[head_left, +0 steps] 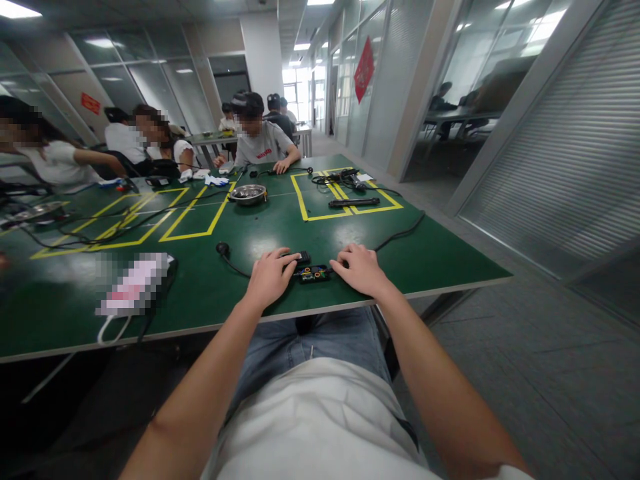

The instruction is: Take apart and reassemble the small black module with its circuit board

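On the green table's near side lies an opened black plastic casing [313, 274] with coloured wires and small copper-coloured rings inside. My left hand [271, 277] is closed around the left end of a black ribbed cover [303, 257], just behind the casing. At the casing's right end rests my right hand [360, 269], its fingers curled and thumb tip against the end where the cable comes out; what its fingers grip is partly hidden. A black cable with a round plug [223, 249] runs out to the left. Another black cable [400, 233] extends right from behind my right hand.
A metal bowl [249, 194] stands farther back on the green table [450, 263]. Yellow tape outlines frame coiled cables [340, 178] and a black bar [354, 203]. A pixelated pale object [137, 283] with a white cord lies left. A co-worker [263, 140] sits opposite; others sit left.
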